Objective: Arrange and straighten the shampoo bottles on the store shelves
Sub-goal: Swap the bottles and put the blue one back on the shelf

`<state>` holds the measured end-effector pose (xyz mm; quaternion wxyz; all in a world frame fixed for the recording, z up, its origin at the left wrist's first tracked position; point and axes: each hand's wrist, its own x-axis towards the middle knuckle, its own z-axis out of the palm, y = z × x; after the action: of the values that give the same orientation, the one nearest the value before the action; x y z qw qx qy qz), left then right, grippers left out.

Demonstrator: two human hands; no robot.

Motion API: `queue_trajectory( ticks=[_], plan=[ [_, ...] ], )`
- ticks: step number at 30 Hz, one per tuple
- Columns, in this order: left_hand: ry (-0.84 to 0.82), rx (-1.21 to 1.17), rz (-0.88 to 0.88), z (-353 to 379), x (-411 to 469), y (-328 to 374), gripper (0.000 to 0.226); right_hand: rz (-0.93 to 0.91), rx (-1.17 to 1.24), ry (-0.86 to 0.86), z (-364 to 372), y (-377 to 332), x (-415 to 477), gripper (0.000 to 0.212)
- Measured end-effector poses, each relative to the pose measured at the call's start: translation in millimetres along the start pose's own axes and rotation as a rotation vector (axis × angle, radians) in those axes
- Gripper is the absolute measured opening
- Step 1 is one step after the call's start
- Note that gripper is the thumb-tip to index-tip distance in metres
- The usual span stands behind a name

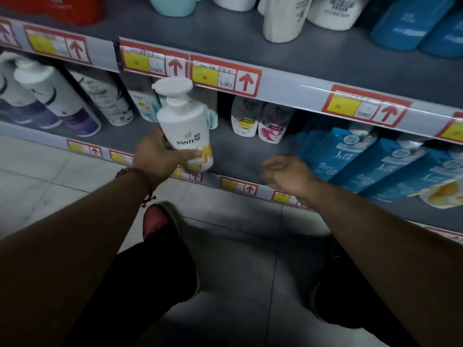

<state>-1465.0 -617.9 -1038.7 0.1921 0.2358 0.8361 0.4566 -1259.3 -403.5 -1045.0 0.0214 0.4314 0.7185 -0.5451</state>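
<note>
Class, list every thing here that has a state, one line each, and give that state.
Pantene bottle: held in front of the shelf, pump up, slightly tilted.
left hand: grips the Pantene bottle low down.
right hand: open, holds nothing.
blue packs: standing on the shelf, side by side.
two small bottles: standing at the shelf's back.

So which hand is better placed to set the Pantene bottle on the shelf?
The left hand: it grips the Pantene bottle before a bare patch of lower shelf. The right hand holds nothing.
</note>
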Motion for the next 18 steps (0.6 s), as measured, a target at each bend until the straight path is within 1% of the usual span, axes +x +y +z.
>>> queue_trajectory(
  ticks=[4,7,10,13,16,18],
  plan=[
    [0.000,0.004,0.028,-3.9,22.7,-8.0,0.070,-0.006,0.011,0.020,6.8,-1.0,12.6,0.018],
    [-0.036,0.005,0.023,5.7,18.8,-9.1,0.068,-0.009,-0.011,0.028,9.4,2.1,14.4,0.016],
    [-0.018,0.003,0.013,21.4,13.1,-9.4,0.073,0.000,-0.019,0.024,7.0,4.8,13.2,0.017],
    [0.091,-0.011,-0.036,36.7,10.2,-7.3,0.070,-0.001,-0.008,0.030,3.0,7.7,11.1,0.017],
    [0.237,-0.093,-0.108,43.3,18.2,-9.2,0.080,0.006,0.029,0.037,0.3,11.2,5.8,0.016],
    [0.277,-0.096,-0.144,42.2,27.9,-9.2,0.084,0.012,0.030,0.045,-2.6,14.1,2.8,0.015]
  ],
)
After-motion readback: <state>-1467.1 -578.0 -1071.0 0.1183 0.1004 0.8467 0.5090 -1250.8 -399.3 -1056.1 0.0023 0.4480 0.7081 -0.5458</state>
